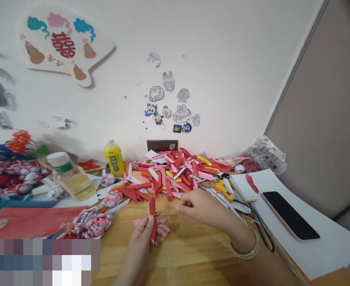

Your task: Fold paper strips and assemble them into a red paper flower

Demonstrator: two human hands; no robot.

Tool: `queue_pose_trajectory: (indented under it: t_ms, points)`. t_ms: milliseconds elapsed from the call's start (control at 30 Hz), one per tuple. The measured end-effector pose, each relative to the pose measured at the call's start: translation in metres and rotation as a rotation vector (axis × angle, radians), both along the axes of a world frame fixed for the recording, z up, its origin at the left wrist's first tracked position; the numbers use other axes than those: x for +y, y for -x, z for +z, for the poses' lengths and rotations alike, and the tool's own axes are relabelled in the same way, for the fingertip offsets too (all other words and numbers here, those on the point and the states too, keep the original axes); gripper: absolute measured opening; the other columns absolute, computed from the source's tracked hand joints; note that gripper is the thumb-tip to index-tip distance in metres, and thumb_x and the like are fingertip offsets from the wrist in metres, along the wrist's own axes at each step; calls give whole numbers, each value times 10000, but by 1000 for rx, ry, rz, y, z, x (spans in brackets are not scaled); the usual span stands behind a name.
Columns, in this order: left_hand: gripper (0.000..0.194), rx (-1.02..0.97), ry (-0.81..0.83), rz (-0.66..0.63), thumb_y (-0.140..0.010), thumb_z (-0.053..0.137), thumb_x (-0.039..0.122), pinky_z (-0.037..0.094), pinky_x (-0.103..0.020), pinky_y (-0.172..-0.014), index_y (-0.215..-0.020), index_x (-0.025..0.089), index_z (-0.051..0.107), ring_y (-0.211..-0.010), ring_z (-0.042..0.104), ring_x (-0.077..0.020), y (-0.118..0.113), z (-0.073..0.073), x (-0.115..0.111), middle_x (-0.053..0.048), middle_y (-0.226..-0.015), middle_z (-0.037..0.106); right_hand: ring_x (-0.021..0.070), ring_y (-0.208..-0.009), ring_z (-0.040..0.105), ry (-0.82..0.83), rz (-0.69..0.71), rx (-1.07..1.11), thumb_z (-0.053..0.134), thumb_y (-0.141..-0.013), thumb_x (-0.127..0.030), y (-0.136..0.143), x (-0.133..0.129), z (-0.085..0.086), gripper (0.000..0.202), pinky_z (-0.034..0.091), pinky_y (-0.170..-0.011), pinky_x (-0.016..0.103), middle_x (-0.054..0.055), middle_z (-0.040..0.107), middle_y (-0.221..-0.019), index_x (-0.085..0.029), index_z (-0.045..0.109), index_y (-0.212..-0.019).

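My left hand (147,234) is closed around a folded red paper strip (152,212), which stands nearly upright between thumb and fingers. Pink paper (164,228) pokes out on both sides of that hand. To its right, my right hand (194,204) is held with its fingers curled into a pinch above the wooden table, apart from the strip. Whatever its fingertips may hold is too small to make out. Just beyond both hands lies a heap of folded paper strips (166,178) in red, pink, orange, yellow and white.
A yellow glue gun (222,190) with a black cable lies right of the heap. A phone (290,215) rests on white sheets. At left stand a yellow bottle (114,158) and a tilted jar of liquid (76,182), near pink-and-white paper balls (96,223) and a red folder (38,222).
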State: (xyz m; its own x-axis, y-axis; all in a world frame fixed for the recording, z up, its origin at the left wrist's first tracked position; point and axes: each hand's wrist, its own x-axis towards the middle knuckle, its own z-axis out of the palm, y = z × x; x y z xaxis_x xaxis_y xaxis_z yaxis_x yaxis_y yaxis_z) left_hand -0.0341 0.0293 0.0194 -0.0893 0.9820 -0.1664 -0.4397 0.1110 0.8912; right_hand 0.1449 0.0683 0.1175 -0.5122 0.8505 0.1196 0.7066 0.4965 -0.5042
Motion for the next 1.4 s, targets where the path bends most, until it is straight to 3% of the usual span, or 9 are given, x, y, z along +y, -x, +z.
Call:
queue_pose_trajectory:
  t_ms: [167, 333, 633, 800, 900, 1033, 1133, 1300, 1400]
  points:
    - [436, 83, -25, -7, -643, 699, 537, 440, -220, -504, -794, 130, 660, -528, 606, -148, -3, 4, -5, -43, -551, 690, 88, -516, 374, 28, -21, -54, 578, -804, -280, 13, 7, -20, 279, 203, -488, 228, -40, 471, -546, -161, 527, -557]
    - [422, 102, -19, -27, -655, 696, 526, 416, -195, -466, -775, 123, 660, -484, 564, -113, -2, 2, -3, -42, -556, 687, 88, -489, 330, 20, -35, -112, 572, -805, -280, 15, 9, -26, 280, 194, -489, 238, -35, 459, -527, -162, 555, -552]
    - [427, 69, -40, -25, -672, 683, 521, 421, -214, -480, -832, 128, 643, -487, 561, -119, -2, 0, -4, -59, -624, 710, 78, -486, 319, -2, 75, -131, 558, -802, -280, 13, 8, -30, 281, 179, -473, 228, -55, 406, -498, -149, 553, -553]
    - [363, 120, -123, -72, -729, 627, 525, 387, -207, -462, -722, 164, 595, -425, 517, -98, -2, 3, -5, 0, -549, 645, 73, -500, 333, 161, 194, -92, 553, -807, -284, 4, 20, -35, 280, 211, -474, 209, -66, 393, -500, -141, 549, -567]
    - [364, 248, -205, -149, -775, 559, 542, 378, -214, -449, -696, 187, 560, -391, 497, -101, 0, 4, -7, 28, -507, 590, 66, -496, 381, 314, 278, -79, 575, -801, -311, -4, 31, -39, 256, 262, -468, 183, -67, 456, -520, -138, 592, -612]
    - [323, 647, -344, -368, -830, 491, 482, 411, -225, -509, -669, 215, 576, -473, 535, -140, -1, 1, -18, 11, -513, 583, 71, -552, 464, 497, 302, -32, 656, -721, -220, -8, 42, -46, 92, 345, -510, 161, -55, 544, -607, -130, 641, -729]
    - [235, 867, -429, -468, -829, 487, 410, 424, -227, -557, -694, 246, 589, -571, 564, -166, -6, -5, -25, -10, -610, 632, 82, -576, 485, 429, 216, -18, 651, -685, -150, -1, 39, -48, 103, 340, -503, 165, -46, 567, -647, -138, 644, -787]
    - [115, 975, -352, -340, -816, 476, 301, 396, -247, -533, -723, 246, 515, -561, 544, -179, -12, -9, -28, -7, -616, 611, 101, -610, 500, 243, 59, 10, 536, -703, -98, 18, 17, -37, 201, 303, -519, 190, -31, 575, -673, -170, 636, -861]
    - [61, 899, -280, -315, -796, 497, 284, 378, -246, -503, -803, 236, 459, -514, 517, -168, -15, -5, -28, 16, -572, 574, 112, -648, 517, 151, 33, 17, 517, -712, -102, 28, 3, -30, 205, 292, -538, 199, -16, 609, -707, -182, 633, -861]
